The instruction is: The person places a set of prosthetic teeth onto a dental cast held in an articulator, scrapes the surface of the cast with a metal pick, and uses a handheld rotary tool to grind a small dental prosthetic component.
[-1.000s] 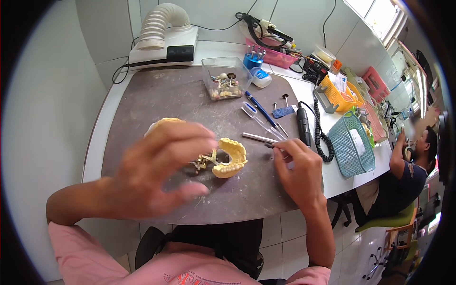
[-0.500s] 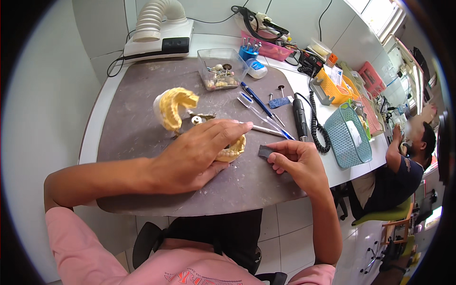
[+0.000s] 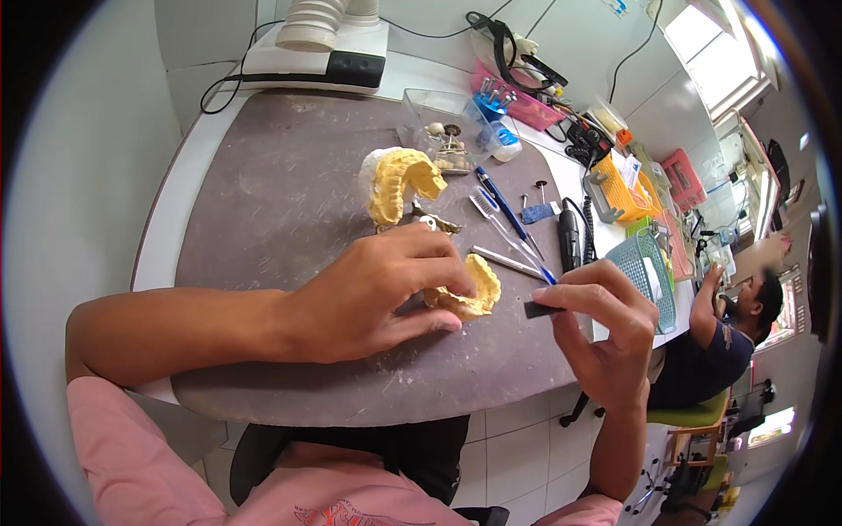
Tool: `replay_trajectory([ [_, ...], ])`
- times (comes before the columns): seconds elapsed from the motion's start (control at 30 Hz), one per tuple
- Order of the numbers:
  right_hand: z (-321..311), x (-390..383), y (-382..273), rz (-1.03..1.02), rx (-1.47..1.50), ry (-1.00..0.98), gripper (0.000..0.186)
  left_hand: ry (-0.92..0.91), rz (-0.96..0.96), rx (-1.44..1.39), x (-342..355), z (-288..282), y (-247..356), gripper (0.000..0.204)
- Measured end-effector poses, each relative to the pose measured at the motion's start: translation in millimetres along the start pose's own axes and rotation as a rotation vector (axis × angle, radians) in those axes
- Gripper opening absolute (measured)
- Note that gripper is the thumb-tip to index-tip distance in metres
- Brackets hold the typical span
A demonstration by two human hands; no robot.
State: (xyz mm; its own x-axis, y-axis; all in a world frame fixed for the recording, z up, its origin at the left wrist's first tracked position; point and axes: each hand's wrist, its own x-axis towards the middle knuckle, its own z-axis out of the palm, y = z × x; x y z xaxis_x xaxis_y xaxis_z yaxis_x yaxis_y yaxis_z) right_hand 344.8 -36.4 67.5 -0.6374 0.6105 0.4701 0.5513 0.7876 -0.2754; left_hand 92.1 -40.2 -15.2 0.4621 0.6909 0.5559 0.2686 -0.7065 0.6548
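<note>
My left hand [image 3: 381,285] is closed on a yellow horseshoe-shaped dental cast [image 3: 482,294], with the thumb along its near side and the fingers over its left part. Close by on the right, my right hand [image 3: 610,329] pinches a small dark grey piece, likely sandpaper [image 3: 540,309], between thumb and fingers. The piece is held apart from the cast. Behind my left hand stands a second yellow dental cast [image 3: 403,180] with a white plaster back, tilted up above a metal articulator part [image 3: 438,221]. My hand hides some of the articulator.
A clear box [image 3: 447,118] of small parts stands at the back. A toothbrush [image 3: 485,206], a blue pen [image 3: 500,197] and a black handpiece [image 3: 570,241] lie at right, near a teal basket [image 3: 645,263]. A co-worker [image 3: 715,351] sits far right.
The view has shifted. The lower cast now shows more of its inner side, tipped under my left hand. My right hand has raised and turned the grey piece.
</note>
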Motion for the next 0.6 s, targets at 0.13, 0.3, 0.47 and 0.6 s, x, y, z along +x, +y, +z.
replay_trajectory([
  [0.13, 3.9, 17.0, -5.7, -0.160, -0.061, -0.083, 0.030, 0.008, 0.030, -0.028, 2.5, -0.2, -3.9, 0.021],
  [0.3, 9.0, 22.7, -8.0, -0.194, -0.108, -0.177, 0.027, 0.026, 0.046, -0.021, 2.2, 0.9, -5.9, 0.018],
  [0.47, 8.3, 23.8, -1.5, -0.218, -0.118, -0.217, 0.027, 0.045, 0.029, -0.047, 3.1, 3.1, -6.5, 0.015],
  [0.6, 8.1, 23.4, 1.0, -0.230, -0.127, -0.263, 0.027, 0.029, -0.021, -0.073, 3.0, 1.4, -3.4, 0.015],
])
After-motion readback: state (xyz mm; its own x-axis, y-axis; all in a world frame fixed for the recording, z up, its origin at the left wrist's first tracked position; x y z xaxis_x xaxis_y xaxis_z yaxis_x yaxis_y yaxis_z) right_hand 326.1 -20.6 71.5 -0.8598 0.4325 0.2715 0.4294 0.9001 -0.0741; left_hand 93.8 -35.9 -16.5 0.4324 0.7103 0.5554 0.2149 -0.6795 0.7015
